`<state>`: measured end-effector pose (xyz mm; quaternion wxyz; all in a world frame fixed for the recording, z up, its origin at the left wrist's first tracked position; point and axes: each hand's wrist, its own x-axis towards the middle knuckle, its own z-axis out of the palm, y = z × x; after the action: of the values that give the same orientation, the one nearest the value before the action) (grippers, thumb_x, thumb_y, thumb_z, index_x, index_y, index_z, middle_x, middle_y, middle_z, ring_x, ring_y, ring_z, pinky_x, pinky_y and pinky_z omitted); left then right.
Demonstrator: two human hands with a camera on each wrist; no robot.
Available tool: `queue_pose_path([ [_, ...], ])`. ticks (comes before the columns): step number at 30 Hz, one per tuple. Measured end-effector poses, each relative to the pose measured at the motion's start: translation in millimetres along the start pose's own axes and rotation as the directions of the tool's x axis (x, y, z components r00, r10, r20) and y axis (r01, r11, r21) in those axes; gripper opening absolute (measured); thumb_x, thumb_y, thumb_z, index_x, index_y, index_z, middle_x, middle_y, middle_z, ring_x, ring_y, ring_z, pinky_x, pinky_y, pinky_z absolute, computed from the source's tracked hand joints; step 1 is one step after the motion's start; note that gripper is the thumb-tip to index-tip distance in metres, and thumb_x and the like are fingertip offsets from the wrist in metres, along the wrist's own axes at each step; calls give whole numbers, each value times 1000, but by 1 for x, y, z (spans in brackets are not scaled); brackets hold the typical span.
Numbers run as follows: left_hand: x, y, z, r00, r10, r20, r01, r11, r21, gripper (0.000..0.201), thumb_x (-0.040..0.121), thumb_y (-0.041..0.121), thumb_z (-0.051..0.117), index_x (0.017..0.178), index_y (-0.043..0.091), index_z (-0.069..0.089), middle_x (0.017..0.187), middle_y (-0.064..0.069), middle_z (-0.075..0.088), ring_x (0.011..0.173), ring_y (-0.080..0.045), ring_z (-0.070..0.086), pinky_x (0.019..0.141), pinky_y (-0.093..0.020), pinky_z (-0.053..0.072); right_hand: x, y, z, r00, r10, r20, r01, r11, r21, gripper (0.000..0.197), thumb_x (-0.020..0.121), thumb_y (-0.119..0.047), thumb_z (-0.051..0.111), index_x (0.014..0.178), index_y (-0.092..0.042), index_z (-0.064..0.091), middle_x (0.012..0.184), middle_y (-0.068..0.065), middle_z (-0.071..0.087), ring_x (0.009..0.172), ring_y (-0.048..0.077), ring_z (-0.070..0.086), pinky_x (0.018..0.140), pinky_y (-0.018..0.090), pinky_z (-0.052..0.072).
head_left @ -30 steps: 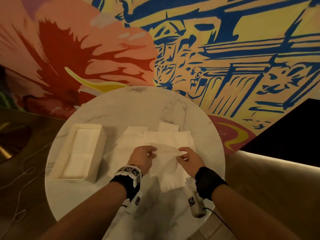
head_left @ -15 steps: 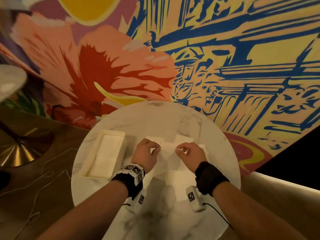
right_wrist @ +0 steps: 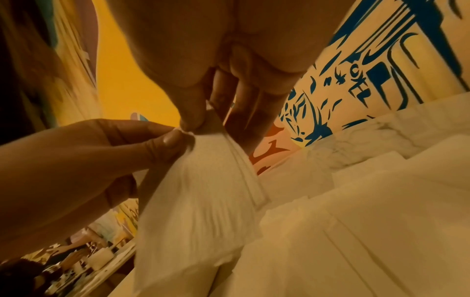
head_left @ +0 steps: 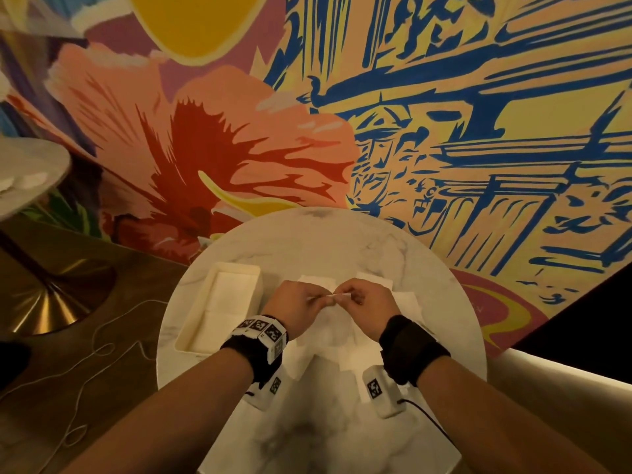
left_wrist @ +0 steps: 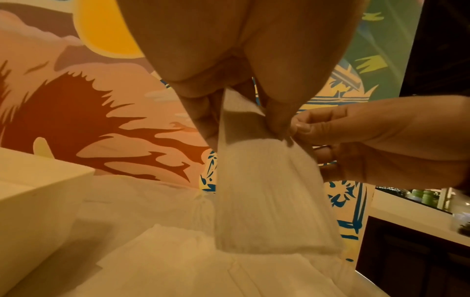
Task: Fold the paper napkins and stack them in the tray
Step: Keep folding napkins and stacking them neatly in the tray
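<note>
Blue painted letters on the wall mural (right_wrist: 361,88) seem to spell "HOTEL", sideways in the right wrist view. The tags on the wrist bands (head_left: 261,331) carry square black-and-white codes, no words.

A white paper napkin (left_wrist: 267,191) hangs pinched at its top edge above loose napkins (head_left: 407,302) beside a cream tray (head_left: 191,331) holding folded ones.

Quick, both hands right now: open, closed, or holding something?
Left hand: closed, pinching the top edge of a white paper napkin lifted off the table.
Right hand: closed, pinching the same napkin edge, right beside the left.
</note>
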<state>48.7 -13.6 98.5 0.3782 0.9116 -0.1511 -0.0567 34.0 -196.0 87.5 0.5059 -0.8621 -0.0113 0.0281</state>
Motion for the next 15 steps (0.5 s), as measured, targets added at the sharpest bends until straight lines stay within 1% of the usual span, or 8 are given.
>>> queue_pose_path([
  [2,0,-2,-4,1000,-19,-25,18,1000,-12,18,95,34,64,102,26,79,103,11,75,87,1,64,71,2,37,2,1,-2,999,15,-31,-14,1000,25,10,88,-21,70,79,-26,70,76,-8,68,75,10,63,69,14,46],
  [4,0,-5,-11,996,-72,-61,70,996,-47,19,95,31,64,104,24,79,103,11,75,81,2,60,70,3,37,6,4,-6,996,49,-80,-44,997,65,11,87,-20,72,78,-26,71,71,-12,66,73,12,62,72,25,52],
  [5,-1,-5,-14,992,-98,-78,92,992,-81,18,95,29,64,104,22,79,101,10,75,78,1,60,72,1,40,8,6,-8,993,70,-94,-61,994,91,11,87,-21,72,77,-27,71,73,-11,66,74,16,63,73,31,55],
  [8,-2,-5,-19,984,-138,-112,120,981,-155,13,94,28,66,97,24,77,86,8,75,76,-8,67,76,-19,53,9,4,-9,991,96,-88,-84,987,134,11,88,-20,71,79,-26,72,81,-2,68,81,28,65,71,40,60],
  [9,-4,-4,-20,983,-144,-111,124,977,-172,8,92,30,67,98,28,73,83,9,72,77,-10,68,72,-19,53,9,2,-9,991,98,-90,-83,985,150,10,88,-20,71,80,-25,72,83,0,68,83,30,65,70,41,60],
  [11,-7,-5,-21,984,-165,-61,152,972,-178,21,88,35,72,106,34,61,84,5,71,76,-12,67,62,-16,49,10,-2,-9,988,107,-108,-83,975,204,9,89,-17,70,83,-22,71,87,4,68,87,33,64,68,40,60],
  [14,-13,-8,-21,982,-185,39,189,955,-227,31,87,26,75,113,21,60,81,1,73,65,-6,67,54,-15,50,10,-10,-8,984,146,-105,-107,945,310,6,89,-15,70,94,-20,69,93,7,69,93,32,66,69,37,60],
  [15,-15,-8,-21,981,-192,38,195,944,-266,29,87,22,75,113,16,62,81,2,73,63,-3,67,53,-13,50,9,-12,-5,984,158,-78,-125,937,325,16,88,-18,72,101,-22,66,96,6,70,94,29,67,70,35,59],
])
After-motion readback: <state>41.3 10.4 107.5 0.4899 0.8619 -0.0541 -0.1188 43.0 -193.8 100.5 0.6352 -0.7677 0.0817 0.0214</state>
